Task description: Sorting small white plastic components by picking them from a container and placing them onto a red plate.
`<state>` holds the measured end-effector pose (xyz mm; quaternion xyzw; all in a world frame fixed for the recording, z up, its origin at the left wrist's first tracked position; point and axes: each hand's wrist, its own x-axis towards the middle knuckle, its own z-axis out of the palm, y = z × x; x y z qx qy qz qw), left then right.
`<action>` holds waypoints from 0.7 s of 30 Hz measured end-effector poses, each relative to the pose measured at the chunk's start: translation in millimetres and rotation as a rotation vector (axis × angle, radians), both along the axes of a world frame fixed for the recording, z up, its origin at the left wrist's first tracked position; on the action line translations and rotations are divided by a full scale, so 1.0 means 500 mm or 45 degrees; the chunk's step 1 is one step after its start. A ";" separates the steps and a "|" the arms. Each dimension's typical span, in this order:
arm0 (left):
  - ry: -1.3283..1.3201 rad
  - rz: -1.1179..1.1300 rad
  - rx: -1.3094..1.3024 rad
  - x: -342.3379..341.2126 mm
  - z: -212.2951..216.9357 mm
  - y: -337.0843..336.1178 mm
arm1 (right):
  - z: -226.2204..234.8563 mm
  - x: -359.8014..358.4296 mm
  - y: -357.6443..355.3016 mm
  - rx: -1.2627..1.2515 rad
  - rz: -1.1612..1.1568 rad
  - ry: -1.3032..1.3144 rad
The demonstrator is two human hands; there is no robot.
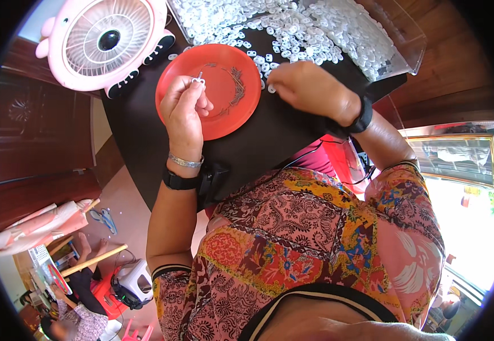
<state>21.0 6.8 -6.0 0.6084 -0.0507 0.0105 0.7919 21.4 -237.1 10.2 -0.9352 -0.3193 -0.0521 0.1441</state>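
Note:
My left hand [185,108] is closed in a pinch over the red plate [170,74]. Between its thumb and finger is a small white plastic piece [198,80], with a thin grey pin [200,74] standing up from it. Thin dark nails [239,85] lie scattered in the plate. Right of the plate, my right hand [312,91] reaches down to the black tabletop with its fingers drawn together. A white two-holed piece [271,88] shows at its fingertips; part of the grip is hidden by the hand.
A heap of small white two-holed pieces [309,28] spills from a clear tray [409,48] onto the black table [139,136]. A pink fan [109,40] stands at the far left. Another person [79,312] sits lower left, near a red stool [110,298].

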 end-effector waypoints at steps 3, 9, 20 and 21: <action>0.024 0.001 0.010 -0.005 0.008 -0.003 | 0.039 0.032 -0.005 0.611 -0.106 0.369; 0.000 0.014 -0.024 -0.012 0.009 -0.009 | 0.077 0.082 0.082 1.147 0.006 0.921; -0.006 0.041 -0.016 -0.009 0.005 -0.006 | 0.054 0.111 0.147 1.212 0.049 1.017; -0.001 0.044 -0.009 -0.009 0.006 -0.006 | 0.055 0.108 0.149 1.212 0.054 1.035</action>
